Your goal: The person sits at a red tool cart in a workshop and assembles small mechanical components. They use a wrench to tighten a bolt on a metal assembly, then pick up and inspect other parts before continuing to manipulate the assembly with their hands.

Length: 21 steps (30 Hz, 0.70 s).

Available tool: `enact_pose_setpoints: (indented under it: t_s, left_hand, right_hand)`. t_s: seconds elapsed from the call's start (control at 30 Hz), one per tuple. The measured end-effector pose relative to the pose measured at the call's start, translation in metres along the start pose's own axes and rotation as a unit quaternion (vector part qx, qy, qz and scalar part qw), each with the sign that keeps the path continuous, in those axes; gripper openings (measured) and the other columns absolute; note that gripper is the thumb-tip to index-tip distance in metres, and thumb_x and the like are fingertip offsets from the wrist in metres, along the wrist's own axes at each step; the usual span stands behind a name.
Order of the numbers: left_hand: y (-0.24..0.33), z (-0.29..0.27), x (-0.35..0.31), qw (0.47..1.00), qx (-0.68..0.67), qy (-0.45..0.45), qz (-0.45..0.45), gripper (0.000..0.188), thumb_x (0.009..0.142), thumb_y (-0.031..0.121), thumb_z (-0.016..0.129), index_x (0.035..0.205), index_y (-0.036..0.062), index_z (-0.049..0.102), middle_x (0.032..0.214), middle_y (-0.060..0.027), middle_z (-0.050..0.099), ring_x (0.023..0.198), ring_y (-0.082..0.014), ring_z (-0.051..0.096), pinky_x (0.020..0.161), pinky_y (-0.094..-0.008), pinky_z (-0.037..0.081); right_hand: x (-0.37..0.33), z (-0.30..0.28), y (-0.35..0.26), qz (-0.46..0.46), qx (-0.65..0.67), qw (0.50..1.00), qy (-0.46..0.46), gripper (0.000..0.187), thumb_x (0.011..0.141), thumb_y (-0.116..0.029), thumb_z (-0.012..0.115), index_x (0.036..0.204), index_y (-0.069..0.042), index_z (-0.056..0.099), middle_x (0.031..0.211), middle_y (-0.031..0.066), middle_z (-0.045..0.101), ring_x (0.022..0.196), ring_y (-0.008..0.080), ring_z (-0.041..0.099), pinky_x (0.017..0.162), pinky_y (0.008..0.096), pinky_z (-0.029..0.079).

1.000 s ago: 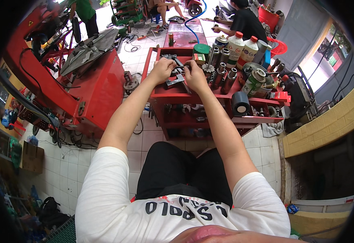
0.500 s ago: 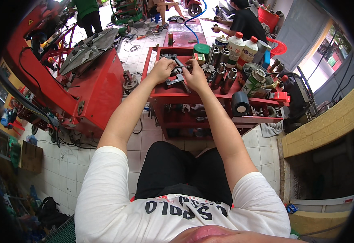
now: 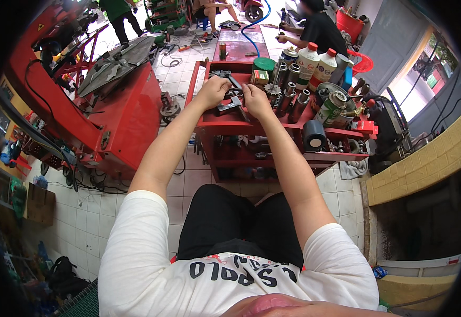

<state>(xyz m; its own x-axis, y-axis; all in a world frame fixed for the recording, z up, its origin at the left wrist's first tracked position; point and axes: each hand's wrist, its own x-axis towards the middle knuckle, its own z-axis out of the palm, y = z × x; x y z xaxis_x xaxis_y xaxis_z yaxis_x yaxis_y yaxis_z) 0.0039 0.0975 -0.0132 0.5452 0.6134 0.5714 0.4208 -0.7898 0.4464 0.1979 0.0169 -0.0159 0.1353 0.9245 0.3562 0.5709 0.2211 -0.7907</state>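
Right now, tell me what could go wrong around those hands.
The right hand is close to the upright metal cylinders; a sideways bump might topple one. The red-capped bottles stand crowded behind them, so a falling cylinder could perhaps knock one over.

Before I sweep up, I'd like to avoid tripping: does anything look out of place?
A crumpled pale cloth lies on the tiled floor near the right end of the red cart; it looks dropped rather than put away.
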Motion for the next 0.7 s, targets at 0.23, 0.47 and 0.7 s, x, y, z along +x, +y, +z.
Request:
enact_pose_setpoints:
  t_s: [0.23, 0.47, 0.7]
  left_hand:
    - [-0.0032, 0.0004, -0.0001, 1.000, -0.003, 0.011, 0.003, 0.029, 0.100, 0.028, 0.057, 0.098, 0.0052, 0.074, 0.089, -0.0173, 0.070, 0.092, -0.0378, 0.063, 0.082, -0.0484, 0.048]
    - [0.0010, -0.0007, 0.0000, 1.000, 0.014, 0.004, 0.007, 0.028, 0.101, 0.027, 0.057, 0.098, 0.0029, 0.071, 0.087, -0.0174, 0.066, 0.091, -0.0361, 0.062, 0.082, -0.0452, 0.049]
    - [0.0027, -0.0009, 0.0001, 1.000, 0.017, -0.003, 0.000, 0.028, 0.101, 0.028, 0.057, 0.098, 0.0043, 0.071, 0.087, -0.0172, 0.066, 0.091, -0.0363, 0.062, 0.081, -0.0459, 0.048]
  right_hand:
    - [-0.0018, 0.0034, 0.0044, -0.019, 0.040, 0.999, 0.028, 0.037, 0.099, -0.034, 0.062, 0.111, 0.001, 0.067, 0.099, 0.0240, 0.073, 0.095, 0.0372, 0.072, 0.085, 0.0432, 0.054]
    - [0.0006, 0.0020, 0.0051, 0.007, 0.023, 0.998, 0.059, 0.039, 0.098, -0.035, 0.064, 0.108, 0.003, 0.067, 0.095, 0.0224, 0.073, 0.092, 0.0351, 0.072, 0.084, 0.0425, 0.054]
    - [0.0000, 0.0008, 0.0060, 0.025, -0.012, 0.998, 0.063, 0.044, 0.097, -0.040, 0.063, 0.106, 0.002, 0.069, 0.094, 0.0224, 0.073, 0.092, 0.0371, 0.072, 0.085, 0.0437, 0.054]
